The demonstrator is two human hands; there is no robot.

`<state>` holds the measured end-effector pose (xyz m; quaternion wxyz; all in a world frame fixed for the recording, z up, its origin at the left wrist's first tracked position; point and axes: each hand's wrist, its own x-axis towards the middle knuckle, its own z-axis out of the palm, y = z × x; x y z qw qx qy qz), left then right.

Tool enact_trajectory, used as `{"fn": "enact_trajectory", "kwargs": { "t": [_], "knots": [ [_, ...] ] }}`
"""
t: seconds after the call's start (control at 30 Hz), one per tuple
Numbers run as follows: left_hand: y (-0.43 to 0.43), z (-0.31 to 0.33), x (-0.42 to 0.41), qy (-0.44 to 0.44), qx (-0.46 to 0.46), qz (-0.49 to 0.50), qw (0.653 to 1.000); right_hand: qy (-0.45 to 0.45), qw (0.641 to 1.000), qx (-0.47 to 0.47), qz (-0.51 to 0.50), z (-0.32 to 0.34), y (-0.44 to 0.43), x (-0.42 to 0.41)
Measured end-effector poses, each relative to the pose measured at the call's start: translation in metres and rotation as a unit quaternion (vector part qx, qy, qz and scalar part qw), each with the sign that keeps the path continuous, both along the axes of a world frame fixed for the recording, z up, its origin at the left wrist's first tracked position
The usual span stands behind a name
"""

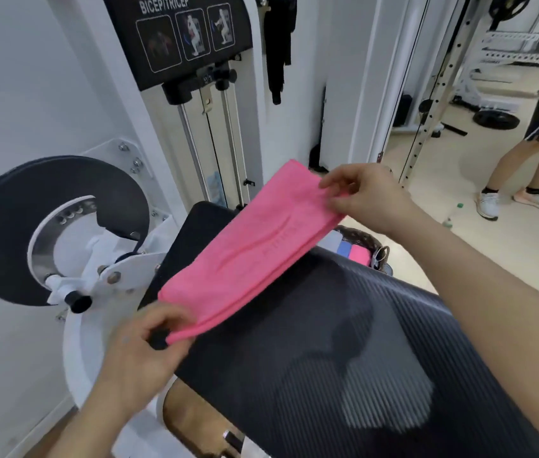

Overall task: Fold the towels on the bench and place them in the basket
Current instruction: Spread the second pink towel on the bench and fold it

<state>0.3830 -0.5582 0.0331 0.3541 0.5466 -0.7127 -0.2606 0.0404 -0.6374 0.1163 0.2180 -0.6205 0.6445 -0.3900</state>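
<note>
1. "BICEP/TRICEP" is printed in white on the black panel (178, 38) of the white machine behind the desk (344, 342). 3 exercise pictures are set under the words.
2. Raised lettering is seen along the pink towel (248, 256), but it is too blurred to be read.
3. The pink towel is folded into a long band and held just above the ribbed black desk. Its long axis runs from lower left to upper right.
4. The near, lower-left end is pinched by the left grip (142, 348), with thumb and fingers curled round the edge.
5. The far, upper-right end is pinched by the right grip (370, 196) between thumb and fingertips.
6. The basket (365, 238) is partly seen beyond the desk's far edge, below the towel's far end. Folded towels (349, 251) in grey, blue and pink are laid in it side by side.
</note>
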Motion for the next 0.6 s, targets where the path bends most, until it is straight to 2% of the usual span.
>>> {"fn": "enact_trajectory", "kwargs": {
  "t": [0.07, 0.13, 0.23, 0.4, 0.53, 0.6],
  "knots": [
    [0.030, -0.036, -0.015, -0.062, 0.022, -0.034, 0.997, 0.081, 0.994, 0.054, 0.040, -0.025, 0.001, 0.003],
    [0.053, -0.068, -0.029, -0.143, 0.034, -0.108, 0.983, 0.142, 0.985, 0.078, 0.061, -0.048, 0.007, 0.006],
    [0.071, -0.095, -0.045, -0.205, 0.048, -0.185, 0.960, 0.168, 0.980, 0.078, 0.078, -0.065, 0.016, 0.008],
    [0.077, -0.102, -0.062, -0.294, 0.001, -0.202, 0.934, 0.247, 0.963, 0.038, 0.101, -0.068, 0.023, 0.009],
    [0.084, -0.108, -0.063, -0.313, 0.037, -0.208, 0.926, 0.279, 0.953, 0.082, 0.082, -0.067, 0.038, 0.013],
    [0.085, -0.111, -0.062, -0.338, 0.046, -0.205, 0.918, 0.334, 0.934, 0.112, 0.060, -0.066, 0.047, 0.020]
  ]
}}
